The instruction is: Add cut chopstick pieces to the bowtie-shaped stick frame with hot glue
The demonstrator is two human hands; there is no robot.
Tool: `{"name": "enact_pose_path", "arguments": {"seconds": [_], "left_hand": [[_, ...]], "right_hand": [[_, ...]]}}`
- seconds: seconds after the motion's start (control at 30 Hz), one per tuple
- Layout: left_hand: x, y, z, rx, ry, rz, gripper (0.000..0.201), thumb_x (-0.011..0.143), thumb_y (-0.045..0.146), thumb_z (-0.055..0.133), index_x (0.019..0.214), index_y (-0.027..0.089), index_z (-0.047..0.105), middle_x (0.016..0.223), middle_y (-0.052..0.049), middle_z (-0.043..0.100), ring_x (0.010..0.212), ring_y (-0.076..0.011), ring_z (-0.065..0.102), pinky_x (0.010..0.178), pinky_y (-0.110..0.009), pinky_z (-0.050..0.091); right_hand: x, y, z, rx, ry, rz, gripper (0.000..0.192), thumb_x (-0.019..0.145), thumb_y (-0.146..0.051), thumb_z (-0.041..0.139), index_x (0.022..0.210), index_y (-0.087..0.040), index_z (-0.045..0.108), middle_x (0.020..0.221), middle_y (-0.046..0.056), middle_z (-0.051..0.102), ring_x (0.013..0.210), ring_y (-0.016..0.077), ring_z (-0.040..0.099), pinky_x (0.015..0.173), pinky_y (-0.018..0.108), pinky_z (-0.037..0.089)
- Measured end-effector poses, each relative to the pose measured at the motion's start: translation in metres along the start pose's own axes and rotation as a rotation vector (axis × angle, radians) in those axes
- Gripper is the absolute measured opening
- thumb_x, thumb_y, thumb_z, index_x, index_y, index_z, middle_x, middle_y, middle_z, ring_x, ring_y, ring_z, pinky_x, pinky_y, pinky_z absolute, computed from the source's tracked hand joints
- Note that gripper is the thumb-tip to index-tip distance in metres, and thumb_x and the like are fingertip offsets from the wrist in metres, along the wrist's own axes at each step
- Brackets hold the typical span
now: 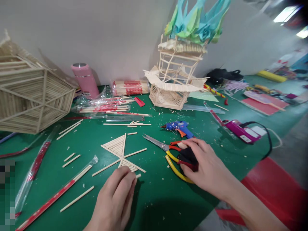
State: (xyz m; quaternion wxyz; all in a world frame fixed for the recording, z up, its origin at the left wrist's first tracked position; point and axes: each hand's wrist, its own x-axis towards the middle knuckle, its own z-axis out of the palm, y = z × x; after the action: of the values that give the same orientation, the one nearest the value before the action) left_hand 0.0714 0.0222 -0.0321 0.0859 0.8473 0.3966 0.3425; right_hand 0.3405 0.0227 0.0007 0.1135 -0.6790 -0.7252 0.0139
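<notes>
My left hand (pixel 117 195) is closed in a pinch at the lower part of a flat frame of wooden sticks (pixel 122 156). The end of a short wooden stick (pixel 138 175) shows at its fingertips; the rest is hidden. The frame has crossed sticks, with one wedge filled by parallel sticks and another partly filled beneath my fingers. My right hand (pixel 204 160) is closed around the black and red handles of the scissors (pixel 156 141), whose blades point left. Orange and yellow handle parts lie beside my fingers. A blue glue gun (pixel 178 127) rests just beyond.
A stick pavilion model (pixel 168 89) with blue-green paper on top stands at the back. A large woven-stick structure (pixel 31 96) is at left, near a pink bottle (pixel 85 80). Wrapped stick bundles (pixel 131 87), loose sticks (pixel 77 199) and a purple device (pixel 242 131) lie on the green table (pixel 154 205).
</notes>
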Motion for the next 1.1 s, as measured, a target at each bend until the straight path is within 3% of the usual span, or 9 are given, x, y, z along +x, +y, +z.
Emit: {"name": "enact_pose_path", "arguments": {"seconds": [0.13,0.47,0.6,0.7,0.8,0.87,1.0,1.1], "left_hand": [[0.001,0.001,0.000,-0.022,0.023,-0.021,0.018,0.086,0.015,0.044,0.102,0.017,0.052,0.097,-0.009,0.059,0.087,-0.0144,0.062,0.076,-0.019,0.052],[0.007,0.003,-0.002,-0.160,0.052,-0.094,0.018,0.083,0.012,0.048,0.097,0.019,0.057,0.093,-0.008,0.063,0.084,-0.0149,0.064,0.075,-0.021,0.053],[0.013,0.014,-0.004,-0.354,0.098,-0.239,0.015,0.085,0.015,0.046,0.092,0.022,0.058,0.086,-0.006,0.064,0.079,-0.0151,0.063,0.070,-0.023,0.053],[0.017,0.024,-0.004,-0.502,0.084,-0.396,0.011,0.086,0.023,0.048,0.084,0.023,0.058,0.076,-0.003,0.063,0.067,-0.0136,0.060,0.060,-0.022,0.051],[0.022,0.030,-0.004,-0.623,0.038,-0.534,0.015,0.084,0.032,0.051,0.077,0.022,0.059,0.068,-0.001,0.059,0.058,-0.0117,0.055,0.051,-0.020,0.047],[0.026,0.030,-0.005,-0.742,0.011,-0.571,0.016,0.083,0.034,0.052,0.077,0.020,0.060,0.074,-0.003,0.061,0.061,-0.0119,0.057,0.051,-0.019,0.048],[0.030,0.029,-0.011,-0.918,-0.002,-0.514,0.010,0.082,0.027,0.055,0.083,0.021,0.063,0.100,-0.007,0.062,0.094,-0.0176,0.060,0.075,-0.026,0.052],[0.027,0.030,-0.016,-0.924,-0.001,-0.545,0.009,0.082,0.024,0.056,0.085,0.023,0.064,0.093,-0.004,0.064,0.087,-0.0153,0.063,0.075,-0.025,0.053]], "right_hand": [[0.000,0.002,0.002,-0.063,-0.067,0.083,0.051,0.066,-0.029,0.054,0.114,-0.013,0.047,0.104,0.014,0.058,0.096,0.0295,0.056,0.081,0.043,0.047],[0.019,-0.008,0.001,-0.090,-0.193,0.071,0.030,0.060,-0.016,0.049,0.089,-0.013,0.057,0.086,0.013,0.060,0.084,0.0297,0.058,0.072,0.040,0.045],[0.022,-0.004,-0.007,-0.038,-0.226,0.075,0.022,0.060,-0.016,0.050,0.082,-0.017,0.054,0.082,0.010,0.063,0.074,0.0271,0.062,0.064,0.037,0.047],[0.019,-0.008,-0.016,0.044,-0.240,0.058,0.028,0.063,-0.014,0.049,0.090,-0.020,0.052,0.089,0.007,0.065,0.077,0.0235,0.064,0.065,0.032,0.049],[0.012,-0.021,-0.023,0.241,-0.191,0.008,0.041,0.064,-0.012,0.047,0.104,-0.021,0.047,0.098,0.006,0.063,0.090,0.0210,0.062,0.075,0.031,0.049],[0.008,-0.035,-0.024,0.393,-0.137,-0.029,0.044,0.064,-0.011,0.047,0.107,-0.021,0.044,0.101,0.006,0.060,0.094,0.0210,0.059,0.080,0.033,0.048],[0.004,-0.065,-0.021,0.521,-0.105,-0.116,0.046,0.061,-0.008,0.048,0.105,-0.020,0.042,0.101,0.007,0.053,0.090,0.0193,0.057,0.079,0.033,0.049],[0.002,-0.082,-0.016,0.544,-0.096,-0.195,0.053,0.058,-0.006,0.048,0.108,-0.020,0.040,0.105,0.008,0.050,0.092,0.0190,0.056,0.080,0.033,0.049]]}}
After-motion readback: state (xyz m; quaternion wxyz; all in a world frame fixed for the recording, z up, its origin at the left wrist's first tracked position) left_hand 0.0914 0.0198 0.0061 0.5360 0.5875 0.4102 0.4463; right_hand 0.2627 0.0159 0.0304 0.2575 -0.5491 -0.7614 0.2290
